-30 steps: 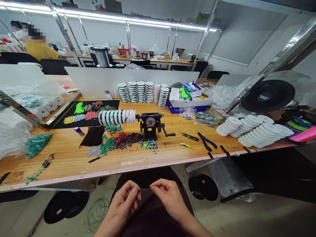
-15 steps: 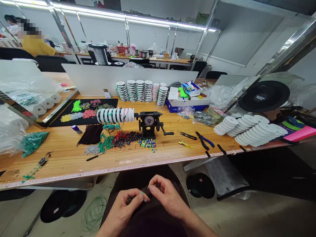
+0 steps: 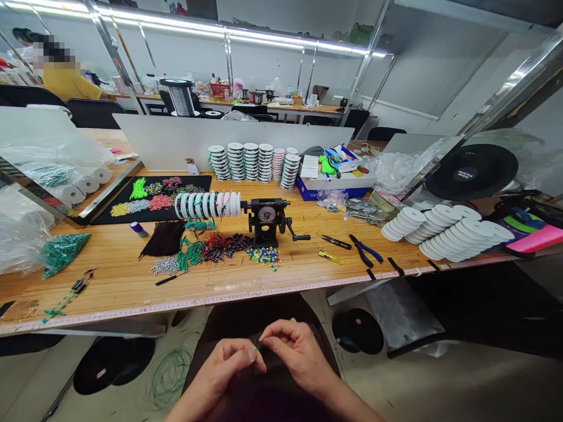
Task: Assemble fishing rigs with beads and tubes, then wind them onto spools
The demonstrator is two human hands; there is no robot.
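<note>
Over my dark-clothed lap, my left hand (image 3: 226,366) is closed in a pinch, thumb against forefinger. A tiny green bead-like piece (image 3: 255,348) shows at its fingertips. Close beside it, my right hand (image 3: 297,354) pinches too, its fingertips almost meeting the left ones. Whatever the right fingers hold is too thin and dark to make out. On the table beyond stands a black hand-crank winder (image 3: 266,220) with white spools (image 3: 209,205) on its shaft. Before it lie green sleeves (image 3: 190,254), red and black pieces (image 3: 226,246) and coloured beads (image 3: 264,255).
To the right lie pliers (image 3: 365,251), thread snips (image 3: 336,241) and a yellow tool (image 3: 330,257). White spools (image 3: 457,234) are stacked near a black fan (image 3: 466,173). A ruler tape (image 3: 176,308) runs along the table's front edge. Another person (image 3: 70,82) sits far left.
My right hand has moved slightly left and down, bringing its fingertips closer to the green piece in my left hand. The left fingers have shifted a little. The table things stay put.
</note>
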